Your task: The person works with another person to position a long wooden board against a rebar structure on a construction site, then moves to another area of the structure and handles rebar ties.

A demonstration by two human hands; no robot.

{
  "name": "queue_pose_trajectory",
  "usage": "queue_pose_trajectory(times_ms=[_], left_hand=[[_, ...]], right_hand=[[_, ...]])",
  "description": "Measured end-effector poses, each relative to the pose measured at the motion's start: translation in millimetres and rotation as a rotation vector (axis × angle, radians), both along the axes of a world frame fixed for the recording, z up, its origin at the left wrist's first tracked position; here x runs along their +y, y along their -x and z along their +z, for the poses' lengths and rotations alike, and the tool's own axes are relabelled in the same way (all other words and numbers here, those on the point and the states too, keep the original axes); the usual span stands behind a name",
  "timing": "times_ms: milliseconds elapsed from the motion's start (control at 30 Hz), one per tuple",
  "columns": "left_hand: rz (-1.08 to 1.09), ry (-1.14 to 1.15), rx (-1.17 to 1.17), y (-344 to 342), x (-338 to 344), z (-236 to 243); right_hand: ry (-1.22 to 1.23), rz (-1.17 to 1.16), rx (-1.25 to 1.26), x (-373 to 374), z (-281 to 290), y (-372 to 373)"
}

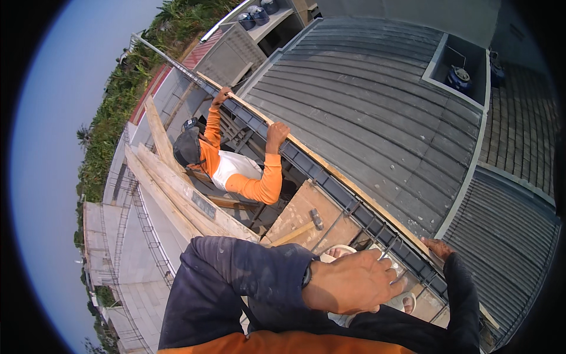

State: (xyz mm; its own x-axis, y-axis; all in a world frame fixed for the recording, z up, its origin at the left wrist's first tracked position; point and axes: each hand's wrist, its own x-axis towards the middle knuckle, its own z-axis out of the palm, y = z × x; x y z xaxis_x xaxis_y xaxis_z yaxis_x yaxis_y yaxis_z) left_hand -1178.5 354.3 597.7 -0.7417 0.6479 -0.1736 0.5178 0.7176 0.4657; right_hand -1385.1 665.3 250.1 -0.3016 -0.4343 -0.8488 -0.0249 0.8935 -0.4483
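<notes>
Dark metal gutter [330, 177] runs diagonally from upper left to lower right along the roof edge [377, 118], the person's right hand [437, 248] curled over its near end, while the left hand [354, 282], fingers loosely bent, rests just beside it.

— What lies around you up there?
— You look down on a grey ribbed roof [365, 112] in daylight, with a second grey roof [507, 236] lower right.
— And to your left?
— Pale sky [53, 118], green trees [127, 82], and bare timber planks [177, 189] leaning over a concrete slab [127, 236].
</notes>
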Motion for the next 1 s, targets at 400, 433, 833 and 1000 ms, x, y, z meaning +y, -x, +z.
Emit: queue_pose_trajectory(times_ms=[400, 433, 833, 1000], left_hand=[[-0.029, -0.006, 0.023, -3.8, -1.0, -4.6], [-0.034, -0.003, 0.019, -2.3, -2.8, -4.7], [-0.024, -0.015, -0.020, -1.4, -3.4, -2.1], [-0.006, -0.013, 0.000, -5.2, -3.1, 0.0]], right_hand=[[-0.027, -0.046, 0.049, 1.4, 0.1, -4.8], [0.045, 0.014, 0.077, 1.4, 12.1, -7.8], [-0.050, 0.337, 0.454, -6.6, 16.7, -17.0], [0.011, 0.336, 0.518, 6.6, 3.6, -14.0]])
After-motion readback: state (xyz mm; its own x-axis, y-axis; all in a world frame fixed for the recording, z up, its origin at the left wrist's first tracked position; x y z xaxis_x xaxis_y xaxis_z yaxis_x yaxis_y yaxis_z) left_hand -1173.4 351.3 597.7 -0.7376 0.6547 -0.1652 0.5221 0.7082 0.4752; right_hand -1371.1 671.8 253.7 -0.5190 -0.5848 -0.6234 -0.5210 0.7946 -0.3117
